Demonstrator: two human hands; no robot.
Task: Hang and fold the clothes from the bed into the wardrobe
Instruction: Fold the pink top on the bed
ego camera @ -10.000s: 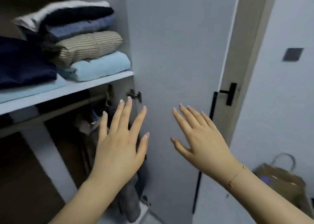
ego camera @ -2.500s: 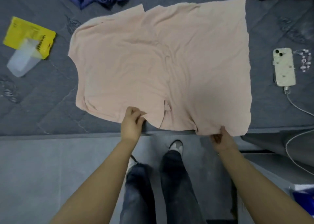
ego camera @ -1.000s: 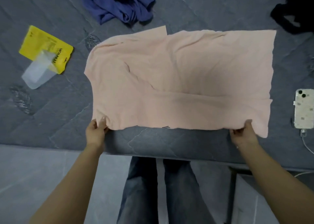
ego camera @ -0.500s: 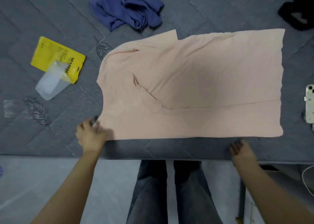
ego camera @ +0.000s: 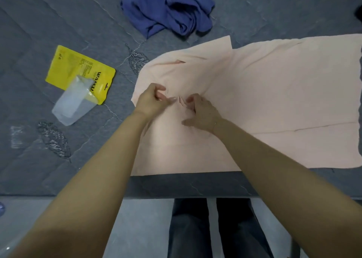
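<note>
A pale pink shirt (ego camera: 274, 93) lies spread flat on the grey bed (ego camera: 58, 12), its near long side folded over along the bed's edge. Both my hands are on its left part, close together. Between them stands a small raised crease (ego camera: 181, 101) in the fabric. My left hand (ego camera: 152, 101) has its fingers curled and pinches the cloth just left of the crease. My right hand (ego camera: 199, 110) pinches the cloth at the crease's right side. A crumpled blue garment (ego camera: 166, 8) lies further back on the bed.
A yellow packet (ego camera: 74, 69) with a clear plastic bag (ego camera: 72, 105) on it lies left of the shirt. A dark garment (ego camera: 359, 12) shows at the right edge. The bed's front edge (ego camera: 195, 185) runs just above my legs on the grey floor.
Both hands have left the shirt's near edge and moved inward to the small crease on its left part. The camera has shifted left, so the phone is out of view.
</note>
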